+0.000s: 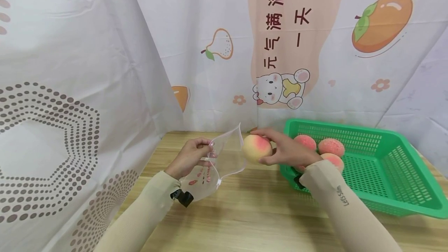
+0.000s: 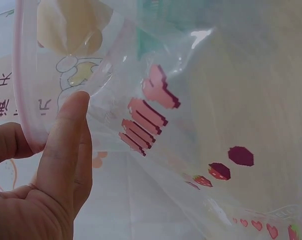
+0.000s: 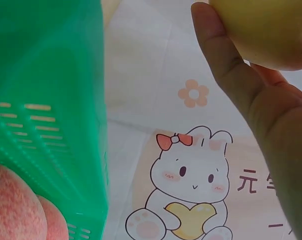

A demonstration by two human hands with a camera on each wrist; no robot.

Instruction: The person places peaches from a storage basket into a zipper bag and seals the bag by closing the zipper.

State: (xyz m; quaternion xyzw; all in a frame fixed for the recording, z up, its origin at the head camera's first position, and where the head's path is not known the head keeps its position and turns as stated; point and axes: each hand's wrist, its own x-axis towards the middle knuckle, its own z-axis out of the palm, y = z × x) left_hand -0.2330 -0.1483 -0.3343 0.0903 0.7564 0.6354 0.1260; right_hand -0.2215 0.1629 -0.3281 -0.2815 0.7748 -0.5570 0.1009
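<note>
A clear zip bag (image 1: 227, 158) with a pinkish rim and red printed figures hangs with its mouth spread, facing right. My left hand (image 1: 191, 158) pinches the bag's edge; in the left wrist view the thumb and fingers (image 2: 66, 145) lie on either side of the rim. My right hand (image 1: 285, 149) grips a yellow peach (image 1: 257, 149) with a red blush, held right at the bag's mouth. The right wrist view shows that peach (image 3: 271, 32) between thumb and fingers, partly out of frame.
On the right of the wooden table (image 1: 224, 221) stands a green perforated basket (image 1: 413, 166). Several pink-red peaches (image 1: 331, 147) lie in its left end, partly behind the right forearm. A printed white cloth (image 1: 210, 88) hangs behind the table and on the left.
</note>
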